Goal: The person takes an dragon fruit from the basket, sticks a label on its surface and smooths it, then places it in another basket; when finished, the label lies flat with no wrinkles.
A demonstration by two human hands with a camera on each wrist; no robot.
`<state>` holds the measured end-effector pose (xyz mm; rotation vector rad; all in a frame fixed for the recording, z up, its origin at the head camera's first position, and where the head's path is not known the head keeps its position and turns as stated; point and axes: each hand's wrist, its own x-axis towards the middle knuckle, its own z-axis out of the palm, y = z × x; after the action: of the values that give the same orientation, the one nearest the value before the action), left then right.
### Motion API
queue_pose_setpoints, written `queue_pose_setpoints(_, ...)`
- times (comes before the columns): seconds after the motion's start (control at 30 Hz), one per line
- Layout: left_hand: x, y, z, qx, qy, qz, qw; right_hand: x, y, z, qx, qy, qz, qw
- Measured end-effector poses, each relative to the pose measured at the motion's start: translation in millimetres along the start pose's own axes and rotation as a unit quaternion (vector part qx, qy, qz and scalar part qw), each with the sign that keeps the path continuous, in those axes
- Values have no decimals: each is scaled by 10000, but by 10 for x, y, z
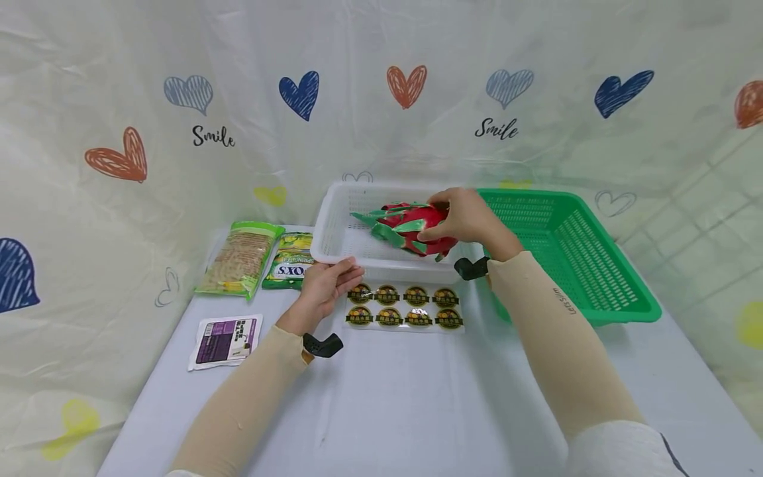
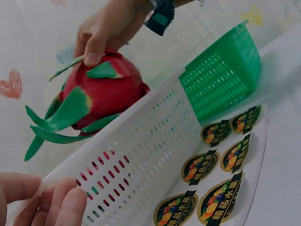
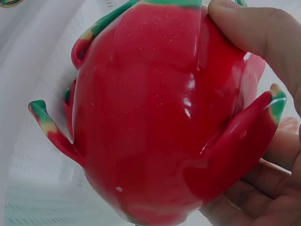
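A red dragon fruit [image 1: 411, 228] with green-tipped scales is held in my right hand [image 1: 467, 217], thumb on one side and fingers around the other. It lies over the white basket [image 1: 405, 265], partly below its rim. In the right wrist view, the dragon fruit [image 3: 146, 113] fills most of the frame, and the fingers [image 3: 263, 188] curl around its far side. My left hand [image 1: 324, 288] grips the near left rim of the basket. The left wrist view shows its thumb and fingers [image 2: 66, 202] pinching that rim, with the slotted wall beside them.
A green basket [image 1: 602, 265] stands right of the white one. A sheet of round fruit stickers [image 1: 405, 308] lies in front. To the left are a green-edged food packet [image 1: 241, 258], a green and yellow packet [image 1: 289, 262] and a purple-white packet [image 1: 226, 341].
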<state>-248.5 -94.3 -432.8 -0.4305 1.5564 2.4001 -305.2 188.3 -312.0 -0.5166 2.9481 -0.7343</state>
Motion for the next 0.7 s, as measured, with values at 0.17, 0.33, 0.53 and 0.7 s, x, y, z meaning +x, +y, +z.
queue_pose_setpoints(0.17,0,3,-2,16,11,-11,10000,-136,-37,-145,76,40,15,10000)
queue_pose_setpoints(0.33,-2,-2,-14,-18,14,-52,10000,-314,-61,-214,81,137,-145,9998)
queue_pose_setpoints(0.53,-2,10,-18,-39,3,-70,10000,-623,-112,-235,-22,240,-270,9993)
queue_pose_setpoints(0.7,-4,22,-18,-58,6,-94,9999,-860,-163,-204,-58,326,-445,9985)
